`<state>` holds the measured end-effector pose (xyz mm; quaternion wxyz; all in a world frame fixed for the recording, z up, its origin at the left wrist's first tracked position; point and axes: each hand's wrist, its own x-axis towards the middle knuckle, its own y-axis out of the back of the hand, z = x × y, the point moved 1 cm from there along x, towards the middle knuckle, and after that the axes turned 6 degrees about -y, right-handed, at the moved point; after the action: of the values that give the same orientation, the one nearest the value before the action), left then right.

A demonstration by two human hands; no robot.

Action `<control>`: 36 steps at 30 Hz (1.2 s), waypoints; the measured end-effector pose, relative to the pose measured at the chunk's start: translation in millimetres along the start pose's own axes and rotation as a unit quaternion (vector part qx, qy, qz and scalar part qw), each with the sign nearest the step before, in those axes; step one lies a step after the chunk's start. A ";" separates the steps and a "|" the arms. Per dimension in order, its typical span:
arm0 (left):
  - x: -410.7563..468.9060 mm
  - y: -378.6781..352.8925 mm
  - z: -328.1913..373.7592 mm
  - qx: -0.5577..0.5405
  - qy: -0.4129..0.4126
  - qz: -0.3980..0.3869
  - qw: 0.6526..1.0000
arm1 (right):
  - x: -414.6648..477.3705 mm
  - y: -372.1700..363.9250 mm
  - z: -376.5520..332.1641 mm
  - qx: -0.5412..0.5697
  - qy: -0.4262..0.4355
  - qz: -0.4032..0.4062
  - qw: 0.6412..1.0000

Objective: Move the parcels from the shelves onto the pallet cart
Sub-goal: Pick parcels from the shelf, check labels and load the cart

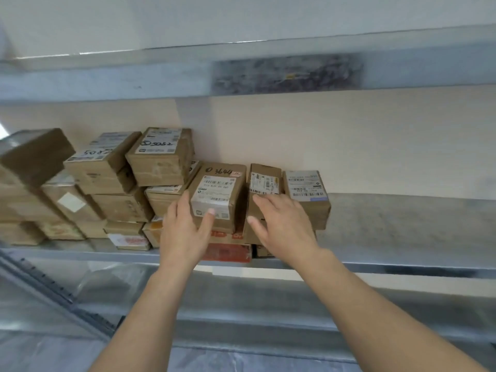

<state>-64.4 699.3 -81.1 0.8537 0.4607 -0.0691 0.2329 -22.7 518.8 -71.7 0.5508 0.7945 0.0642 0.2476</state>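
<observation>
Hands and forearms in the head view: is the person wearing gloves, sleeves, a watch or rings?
No. The left hand and right hand are bare, with no gloves and no rings that show. The left forearm and right forearm are uncovered down to the picture's bottom edge: no sleeve, watch or wristband appears. The visible thumbnails look unpainted.
</observation>
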 end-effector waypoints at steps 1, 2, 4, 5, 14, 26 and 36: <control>6.4 0.2 -4.6 -0.010 0.001 -0.004 1.000 | 4.3 -1.8 -5.8 -0.003 -0.002 0.002 1.000; 12.7 0.8 -8.9 -0.020 0.002 -0.012 1.000 | 7.8 -4.0 -12.8 -0.009 -0.007 0.001 1.000; 23.6 1.9 -18.2 -0.048 -0.002 -0.030 0.998 | 15.4 -9.0 -28.5 -0.029 -0.025 -0.004 0.999; 27.1 2.1 -21.8 -0.065 -0.003 -0.038 0.997 | 19.4 -11.5 -35.4 -0.043 -0.036 -0.004 0.998; 27.6 13.7 -50.8 -0.154 -0.031 -0.056 0.986 | 15.7 -40.3 -77.3 -0.088 -0.124 0.093 0.984; 10.9 33.6 -73.1 -0.125 0.035 -0.050 0.990 | -4.8 -34.6 -101.9 0.073 -0.178 0.062 0.979; 3.7 37.1 -54.1 -0.134 0.072 -0.026 0.988 | 36.9 -20.4 -59.1 0.040 -0.212 -0.018 0.976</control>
<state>-83.4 762.1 -82.5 0.9164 0.3255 -0.0258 0.2317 -14.6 590.4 -62.3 0.5243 0.8488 -0.0304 0.0609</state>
